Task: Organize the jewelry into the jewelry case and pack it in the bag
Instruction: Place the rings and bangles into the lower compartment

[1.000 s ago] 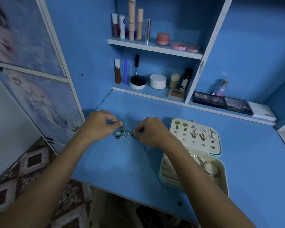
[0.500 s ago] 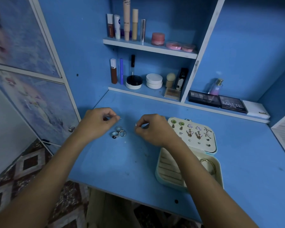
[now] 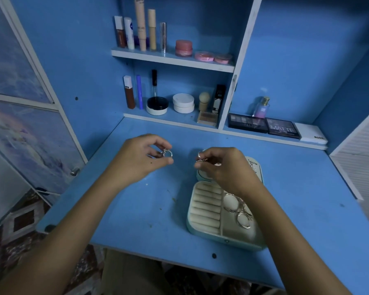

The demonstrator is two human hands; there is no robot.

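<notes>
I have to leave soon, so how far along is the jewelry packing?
Done: hoops lie in the open jewelry case. In hand: left hand pinches a ring; right hand holds more rings. Left: fill the bare ring rolls, close the case, bag it; no bag shows.

A blue bench [image 3: 136, 209] fills the lower view, with a blue back wall above it. An upper shelf [image 3: 173, 60] carries upright tubes, among them a tall beige tube [image 3: 140, 24], a pink jar [image 3: 183, 47] and two flat pink compacts [image 3: 213, 57]. On the lower shelf [image 3: 168, 121] stand a brown bottle [image 3: 129, 92], a blue pen-like stick [image 3: 139, 91], a black-lidded pot [image 3: 157, 105], stacked white jars [image 3: 183, 102] and a wooden-handled brush [image 3: 204, 101]. Further right lie two dark palettes [image 3: 264, 125], one marked MATTE, a perfume bottle [image 3: 262, 107] behind them, and a white box [image 3: 311, 136]. A patterned floor [image 3: 15, 226] shows at lower left.
</notes>
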